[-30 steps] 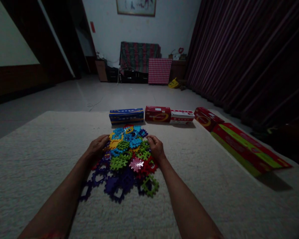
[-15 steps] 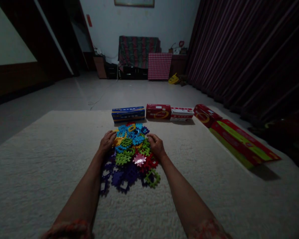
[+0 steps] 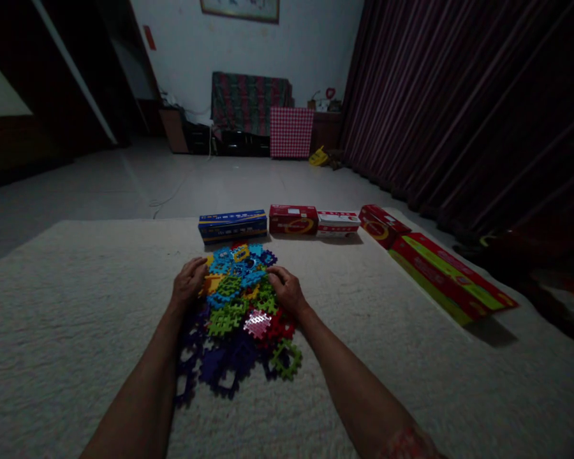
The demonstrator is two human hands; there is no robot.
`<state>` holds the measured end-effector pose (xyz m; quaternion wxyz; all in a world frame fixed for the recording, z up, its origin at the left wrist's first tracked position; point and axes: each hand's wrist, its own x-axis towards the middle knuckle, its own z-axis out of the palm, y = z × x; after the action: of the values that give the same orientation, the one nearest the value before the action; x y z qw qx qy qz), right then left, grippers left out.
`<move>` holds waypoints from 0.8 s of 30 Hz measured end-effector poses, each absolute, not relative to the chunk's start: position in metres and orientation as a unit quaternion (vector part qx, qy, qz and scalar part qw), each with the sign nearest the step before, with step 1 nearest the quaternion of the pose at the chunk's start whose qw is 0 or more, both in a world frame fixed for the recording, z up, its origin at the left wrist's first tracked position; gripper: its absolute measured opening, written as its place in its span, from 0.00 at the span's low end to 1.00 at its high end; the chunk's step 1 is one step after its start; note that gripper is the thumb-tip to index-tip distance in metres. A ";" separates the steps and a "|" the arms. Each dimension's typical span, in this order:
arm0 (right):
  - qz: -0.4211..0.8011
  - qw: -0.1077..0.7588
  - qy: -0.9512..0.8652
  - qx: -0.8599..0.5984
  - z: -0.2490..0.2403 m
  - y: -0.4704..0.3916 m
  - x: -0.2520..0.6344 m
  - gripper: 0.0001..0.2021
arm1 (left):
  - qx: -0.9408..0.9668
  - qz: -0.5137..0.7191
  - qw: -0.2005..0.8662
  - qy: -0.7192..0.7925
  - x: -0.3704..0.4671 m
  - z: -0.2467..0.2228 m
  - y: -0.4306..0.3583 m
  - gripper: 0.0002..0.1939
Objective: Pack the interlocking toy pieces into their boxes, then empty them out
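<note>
A loose heap of toothed plastic building pieces lies before me on the pale mat (image 3: 95,319). Blue pieces (image 3: 253,277) and yellow ones are at its far end, green pieces (image 3: 222,319) and a shiny pink piece (image 3: 257,324) in the middle. Dark purple pieces (image 3: 213,364) spread over the near end, with a lone green frame piece (image 3: 287,358) at their right. My left hand (image 3: 190,280) rests against the heap's left side by the yellow pieces, fingers extended. On the opposite side, my right hand (image 3: 287,290) is open, its fingertips at the blue and green pieces.
Beyond the heap stand a blue box (image 3: 233,227), a red box (image 3: 293,220) and a white-and-red box (image 3: 338,222). Another red box (image 3: 382,224) and a long red-and-green box (image 3: 452,277) line the right side. Purple curtains (image 3: 440,95) hang at the right.
The whole view has shifted, so the heap, boxes and both hands appear further left and a little lower. Against the heap, the hands look nearly the same.
</note>
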<state>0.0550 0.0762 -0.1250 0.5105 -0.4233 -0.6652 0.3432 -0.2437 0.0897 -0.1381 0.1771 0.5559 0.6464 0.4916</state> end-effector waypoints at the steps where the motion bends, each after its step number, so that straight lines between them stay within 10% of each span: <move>1: 0.346 0.504 -0.675 -0.414 -0.123 0.076 0.053 0.15 | 0.555 0.496 0.182 0.642 -0.243 -0.138 0.090 0.26; 24: 0.328 0.470 -0.697 -0.431 -0.131 0.176 0.044 0.17 | 0.652 0.397 0.161 0.626 -0.231 -0.142 0.092 0.22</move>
<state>0.0442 0.1762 -0.1310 0.4702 -0.4309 -0.6970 0.3277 -0.2315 0.0922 -0.1415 0.1609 0.6520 0.6260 0.3965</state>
